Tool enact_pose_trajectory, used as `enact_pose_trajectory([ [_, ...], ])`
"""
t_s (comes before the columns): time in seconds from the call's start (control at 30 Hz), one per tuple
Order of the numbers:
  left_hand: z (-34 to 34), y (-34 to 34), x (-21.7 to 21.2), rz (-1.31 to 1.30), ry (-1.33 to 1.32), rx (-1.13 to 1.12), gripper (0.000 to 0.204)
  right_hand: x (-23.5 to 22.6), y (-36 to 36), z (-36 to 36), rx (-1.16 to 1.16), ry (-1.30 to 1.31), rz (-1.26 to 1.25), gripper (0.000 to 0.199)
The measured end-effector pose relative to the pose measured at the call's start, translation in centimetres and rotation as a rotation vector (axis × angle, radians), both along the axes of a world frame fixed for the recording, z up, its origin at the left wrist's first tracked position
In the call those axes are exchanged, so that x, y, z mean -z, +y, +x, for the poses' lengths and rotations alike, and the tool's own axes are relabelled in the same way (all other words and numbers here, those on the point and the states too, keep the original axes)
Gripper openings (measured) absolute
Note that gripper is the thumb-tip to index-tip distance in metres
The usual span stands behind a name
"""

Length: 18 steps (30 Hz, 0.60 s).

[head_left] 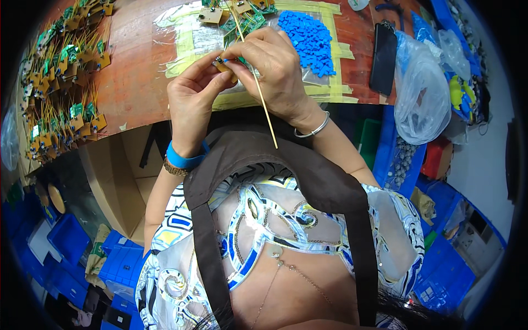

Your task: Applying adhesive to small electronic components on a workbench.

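Over the near edge of the table, my two hands meet at a small brown circuit board (pixel 222 66). My left hand (pixel 193 93), with a blue band at its wrist, is closed and pinches that board between thumb and fingers. Closed as well, my right hand (pixel 278 69) has a thin wooden stick (pixel 267 113) running through its grip, slanting down toward my apron. At its fingertips, touching the board, is a tiny blue piece (pixel 225 61). Just beyond lie green and brown circuit boards (pixel 247 23), and right of them a pile of small blue plastic pieces (pixel 308 41).
Rows of wired circuit boards (pixel 63 71) cover the table's left side. A dark phone (pixel 383 58) lies at the right, beside a clear plastic bag (pixel 423 93). Yellow tape (pixel 344 50) borders the work area. Below the table are a cardboard box (pixel 118 181) and blue bins (pixel 121 261).
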<state>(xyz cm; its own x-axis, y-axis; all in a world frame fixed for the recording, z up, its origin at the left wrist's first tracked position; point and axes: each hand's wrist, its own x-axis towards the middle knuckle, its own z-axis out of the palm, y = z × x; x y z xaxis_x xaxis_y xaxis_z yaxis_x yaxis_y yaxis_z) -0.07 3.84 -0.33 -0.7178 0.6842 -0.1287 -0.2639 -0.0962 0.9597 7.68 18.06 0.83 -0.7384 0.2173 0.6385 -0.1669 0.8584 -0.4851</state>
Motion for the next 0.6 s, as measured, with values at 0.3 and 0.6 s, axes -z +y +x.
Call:
enact_pose_trajectory([
  [0.3, -0.08, -0.16, -0.1, -0.003, -0.014, -0.007, 0.033, 0.71, -0.57, 0.15, 0.042, 0.058, -0.082, 0.023],
  [0.6, 0.02, -0.07, -0.01, 0.0, -0.005, 0.022, 0.034, 1.13, -0.63, 0.14, 0.032, 0.047, -0.13, 0.021],
])
